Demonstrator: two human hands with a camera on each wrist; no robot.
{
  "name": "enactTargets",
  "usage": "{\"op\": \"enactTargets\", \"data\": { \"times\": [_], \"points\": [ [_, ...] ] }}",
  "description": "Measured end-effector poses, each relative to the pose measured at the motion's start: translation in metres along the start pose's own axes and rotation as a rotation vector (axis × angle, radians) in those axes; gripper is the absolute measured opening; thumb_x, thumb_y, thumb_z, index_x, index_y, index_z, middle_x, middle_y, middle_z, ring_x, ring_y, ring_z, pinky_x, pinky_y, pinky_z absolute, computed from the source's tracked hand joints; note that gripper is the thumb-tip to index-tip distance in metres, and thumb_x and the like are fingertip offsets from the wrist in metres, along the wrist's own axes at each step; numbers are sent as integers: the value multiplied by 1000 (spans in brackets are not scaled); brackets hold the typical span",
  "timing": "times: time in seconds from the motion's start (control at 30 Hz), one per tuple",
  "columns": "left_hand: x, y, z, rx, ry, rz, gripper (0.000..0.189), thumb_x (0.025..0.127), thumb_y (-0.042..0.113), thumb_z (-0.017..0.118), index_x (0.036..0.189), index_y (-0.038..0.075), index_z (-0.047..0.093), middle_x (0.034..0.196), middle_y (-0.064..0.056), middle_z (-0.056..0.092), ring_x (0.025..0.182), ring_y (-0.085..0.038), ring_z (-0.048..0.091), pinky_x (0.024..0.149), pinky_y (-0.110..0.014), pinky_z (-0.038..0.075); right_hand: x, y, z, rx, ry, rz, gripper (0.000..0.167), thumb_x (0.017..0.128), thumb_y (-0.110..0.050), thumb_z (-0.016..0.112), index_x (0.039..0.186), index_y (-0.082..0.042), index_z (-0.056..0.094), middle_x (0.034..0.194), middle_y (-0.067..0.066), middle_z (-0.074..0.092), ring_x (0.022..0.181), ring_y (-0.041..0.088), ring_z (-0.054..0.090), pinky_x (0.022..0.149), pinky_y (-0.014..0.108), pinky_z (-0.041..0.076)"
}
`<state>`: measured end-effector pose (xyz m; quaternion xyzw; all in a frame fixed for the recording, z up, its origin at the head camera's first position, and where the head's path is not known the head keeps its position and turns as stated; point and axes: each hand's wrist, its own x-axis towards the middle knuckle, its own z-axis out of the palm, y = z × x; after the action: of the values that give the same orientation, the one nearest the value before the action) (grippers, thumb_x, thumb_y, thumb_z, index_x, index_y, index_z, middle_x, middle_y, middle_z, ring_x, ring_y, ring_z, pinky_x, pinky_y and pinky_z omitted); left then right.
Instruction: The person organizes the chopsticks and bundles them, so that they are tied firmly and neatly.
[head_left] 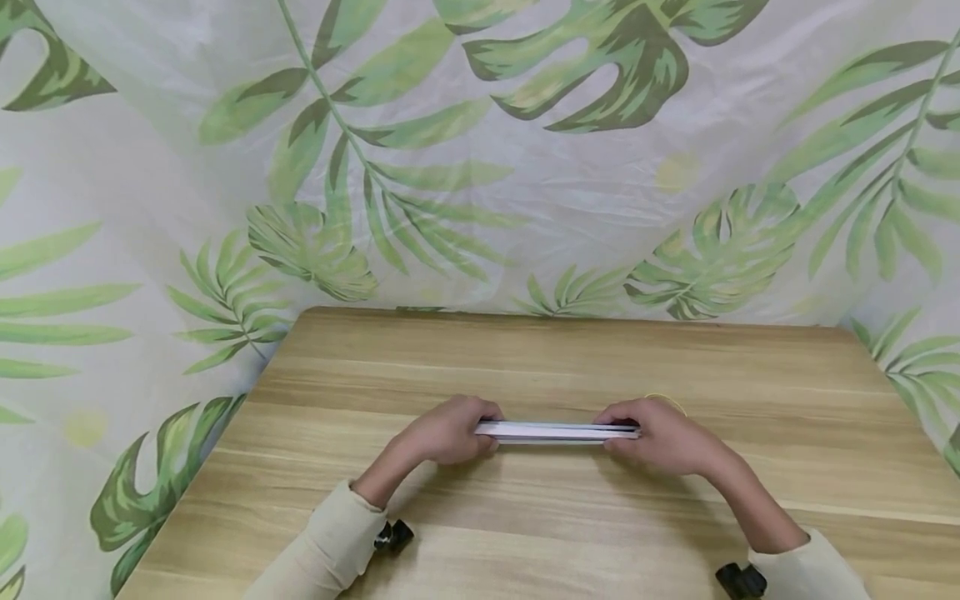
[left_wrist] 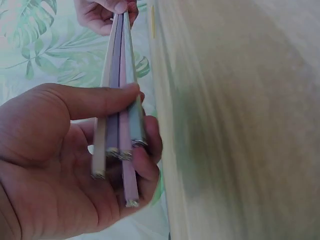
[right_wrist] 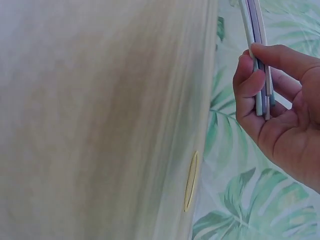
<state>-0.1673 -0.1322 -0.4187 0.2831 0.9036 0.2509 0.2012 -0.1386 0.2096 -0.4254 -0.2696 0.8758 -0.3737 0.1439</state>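
Note:
Both hands hold a bundle of slim, straight pastel sticks (head_left: 553, 431) level over the wooden table. My left hand (head_left: 453, 429) grips one end and my right hand (head_left: 667, 435) the other. In the left wrist view, the sticks (left_wrist: 130, 185) are cream, mauve, pink and pale green with grey, rough-looking ends. Those ends are uneven, a pink one sticking out furthest. There the left thumb presses across the top while the fingers curl beneath. The right wrist view shows the right thumb and fingers pinching the sticks (right_wrist: 258, 30) near their other ends.
A thin yellow loop like a rubber band (right_wrist: 188, 185) lies on the table beyond the right hand. The wooden table (head_left: 570, 358) spreads under both hands, its far edge near a leaf-patterned cloth (head_left: 570, 208). A small black device (head_left: 393, 537) sits at the left cuff.

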Motion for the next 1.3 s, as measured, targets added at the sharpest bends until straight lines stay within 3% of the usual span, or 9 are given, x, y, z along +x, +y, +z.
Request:
{"op": "enactTargets", "data": {
  "times": [0.17, 0.47, 0.9, 1.3],
  "points": [
    [1, -1, -8, -60, 39, 74, 13, 97, 9, 76, 109, 12, 78, 95, 3, 74, 75, -10, 56, 71, -27, 47, -7, 0, -4, 41, 43, -8, 24, 101, -18, 75, 123, -9, 77, 112, 1, 79, 91, 2, 64, 79, 25, 55],
    [0, 3, -13, -45, 54, 146, 14, 95, 9, 78, 108, 14, 79, 93, 6, 74, 73, -4, 53, 70, -21, 45, -11, 0, -6, 67, 102, 1, 23, 102, -18, 74, 123, -11, 78, 111, 1, 79, 93, 5, 67, 82, 24, 56],
    [0, 0, -17, -92, 106, 168, 21, 90, 8, 81, 111, 13, 79, 93, 6, 78, 78, 0, 60, 74, -20, 50, -12, 0, -6, 93, 109, 11, 23, 101, -20, 75, 122, -11, 78, 112, 1, 79, 96, 3, 66, 86, 25, 56],
    [1, 2, -14, -215, 244, 164, 20, 88, 12, 87, 106, 21, 81, 96, 8, 78, 83, -7, 66, 78, -24, 54, -15, -2, -8, 165, 187, 89, 18, 99, -16, 77, 116, -13, 77, 105, 8, 78, 89, 11, 66, 76, 26, 55]
  ]
}}
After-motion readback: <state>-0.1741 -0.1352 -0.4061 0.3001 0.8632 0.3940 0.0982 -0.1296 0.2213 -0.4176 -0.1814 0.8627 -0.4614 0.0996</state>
